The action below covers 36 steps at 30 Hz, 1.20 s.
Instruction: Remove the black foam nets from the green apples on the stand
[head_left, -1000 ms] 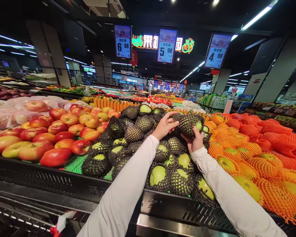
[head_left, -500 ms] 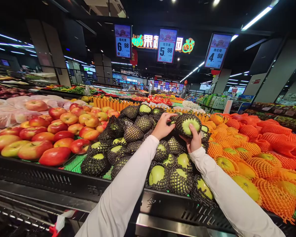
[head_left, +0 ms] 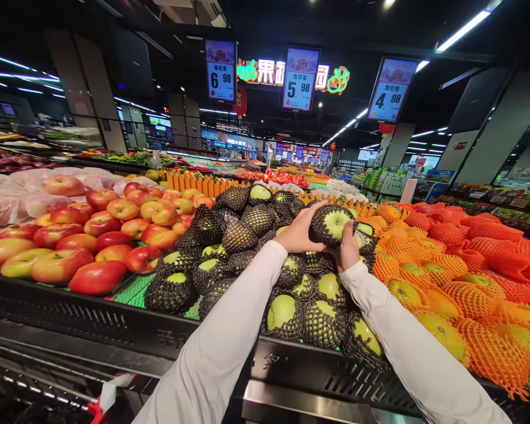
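Note:
A green apple [head_left: 334, 223] in a black foam net is held up over the pile, its bare green top facing me. My left hand [head_left: 301, 228] wraps the apple's left side, thumb low and fingers over the top. From the right, my right hand [head_left: 347, 247] grips it, thumb pressed on the right edge and the other fingers underneath, mostly hidden. Around and below both hands lie several more netted green apples [head_left: 281, 312].
Red and yellow apples [head_left: 97, 227] fill the left side of the black display crate [head_left: 291, 360]. Fruit in orange nets [head_left: 446, 294] and red nets [head_left: 503, 235] lies to the right. Price signs [head_left: 301, 79] hang overhead. A low orange fence [head_left: 198, 184] runs behind.
My left hand has moved right and closed onto the apple, which it was beside before. The apple has shifted slightly left and tilted a little, with my right hand still holding it.

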Each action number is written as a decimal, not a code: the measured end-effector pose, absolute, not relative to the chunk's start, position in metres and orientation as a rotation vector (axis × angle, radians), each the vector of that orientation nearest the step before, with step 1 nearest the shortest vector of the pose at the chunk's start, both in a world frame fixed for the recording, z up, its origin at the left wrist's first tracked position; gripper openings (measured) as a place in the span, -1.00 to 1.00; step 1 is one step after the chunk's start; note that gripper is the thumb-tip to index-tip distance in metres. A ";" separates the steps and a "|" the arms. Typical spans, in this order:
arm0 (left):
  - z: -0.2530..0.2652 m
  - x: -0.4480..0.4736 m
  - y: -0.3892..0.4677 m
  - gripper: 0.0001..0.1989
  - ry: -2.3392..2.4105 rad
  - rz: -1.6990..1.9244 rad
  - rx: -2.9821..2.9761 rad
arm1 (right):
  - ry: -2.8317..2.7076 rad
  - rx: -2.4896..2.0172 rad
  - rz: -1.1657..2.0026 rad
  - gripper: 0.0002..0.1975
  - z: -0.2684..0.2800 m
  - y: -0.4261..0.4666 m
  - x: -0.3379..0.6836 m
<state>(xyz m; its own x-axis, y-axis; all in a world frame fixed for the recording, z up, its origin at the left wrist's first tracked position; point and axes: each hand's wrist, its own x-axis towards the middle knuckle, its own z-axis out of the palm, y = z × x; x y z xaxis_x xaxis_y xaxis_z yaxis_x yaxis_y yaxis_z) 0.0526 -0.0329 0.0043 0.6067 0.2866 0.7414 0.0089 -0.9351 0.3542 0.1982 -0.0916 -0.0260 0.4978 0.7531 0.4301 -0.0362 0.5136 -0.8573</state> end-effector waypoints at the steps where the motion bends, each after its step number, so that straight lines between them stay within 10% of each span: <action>1: 0.004 0.053 -0.033 -0.02 0.242 1.252 2.518 | -0.936 -0.925 0.577 -0.24 -0.027 -0.091 0.199; 25: 0.009 0.048 -0.042 -0.02 0.783 2.289 1.883 | -1.312 -0.762 0.451 -0.29 -0.023 -0.102 0.195; 36: 0.012 0.053 -0.049 -0.16 0.176 1.506 2.696 | -1.167 -0.841 0.059 -0.02 -0.014 -0.109 0.192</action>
